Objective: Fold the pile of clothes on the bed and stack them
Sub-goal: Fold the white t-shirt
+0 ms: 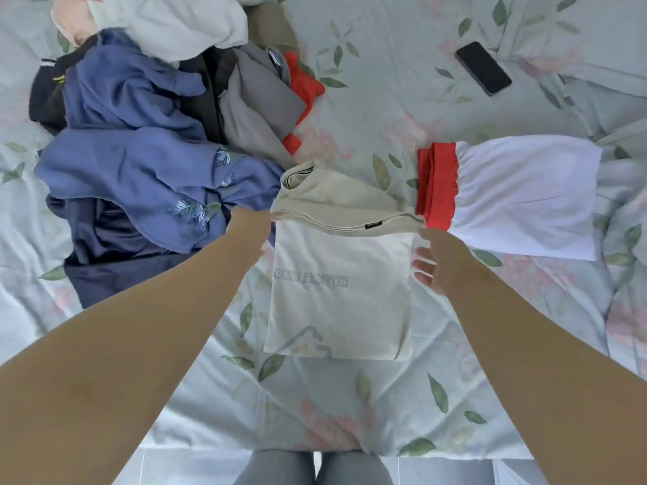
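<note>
The cream shirt [339, 274] lies flat in the middle of the bed [350, 407]. Its top part is folded over toward the person.

The left hand [250, 224] is at the left end of that fold. Its fingers are hidden by the cloth, so I cannot tell if it holds the shirt. The right hand [443, 260] is at the shirt's right edge. Its fingers [422, 266] look straight and loose, and they grip nothing I can see.

The pile of clothes [147, 134] sits to the upper left of the shirt. A blue top [140, 169] from the pile spreads right up to the shirt's left corner, close by the left hand. A grey piece [255, 110] and a red piece [304, 82] lie behind the shirt.

Folded white shorts [525, 197] with a red band [437, 183] lie just to the right of the shirt, touching its top corner. A dark phone [483, 68] lies far behind the shirt, to the right.
</note>
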Action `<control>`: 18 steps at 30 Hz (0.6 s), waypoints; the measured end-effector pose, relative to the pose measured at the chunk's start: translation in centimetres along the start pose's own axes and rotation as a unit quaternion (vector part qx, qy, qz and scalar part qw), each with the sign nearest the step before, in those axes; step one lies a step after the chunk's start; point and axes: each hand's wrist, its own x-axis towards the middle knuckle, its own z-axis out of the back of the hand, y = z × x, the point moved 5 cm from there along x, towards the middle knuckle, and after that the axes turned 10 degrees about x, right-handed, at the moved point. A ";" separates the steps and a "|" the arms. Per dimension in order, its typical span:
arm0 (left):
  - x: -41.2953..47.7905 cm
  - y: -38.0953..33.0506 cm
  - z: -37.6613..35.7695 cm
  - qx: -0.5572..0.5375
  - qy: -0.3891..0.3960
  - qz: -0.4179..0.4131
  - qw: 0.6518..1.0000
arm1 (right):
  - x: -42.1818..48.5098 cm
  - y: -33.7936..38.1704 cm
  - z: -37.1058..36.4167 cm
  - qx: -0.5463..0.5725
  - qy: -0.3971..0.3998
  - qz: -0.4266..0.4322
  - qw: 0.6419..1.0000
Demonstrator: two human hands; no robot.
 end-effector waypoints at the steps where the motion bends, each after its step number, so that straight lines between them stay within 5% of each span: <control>1: 1.2 -0.6 -0.2 0.027 -0.049 -0.039 0.998 | 1.3 -0.2 -0.6 -0.030 -0.007 0.008 0.999; 7: 7.3 -5.2 -3.4 0.260 -0.122 -0.262 0.921 | 8.1 -2.7 -5.6 -0.085 0.033 -0.007 0.996; 13: 10.4 -7.4 -6.0 0.469 -0.062 -0.279 0.836 | 12.0 -4.8 -6.8 -0.100 0.027 -0.068 0.992; 18: 11.7 -10.9 -5.1 0.388 -0.008 -0.360 0.848 | 13.3 -4.9 -6.7 -0.092 -0.003 -0.109 0.990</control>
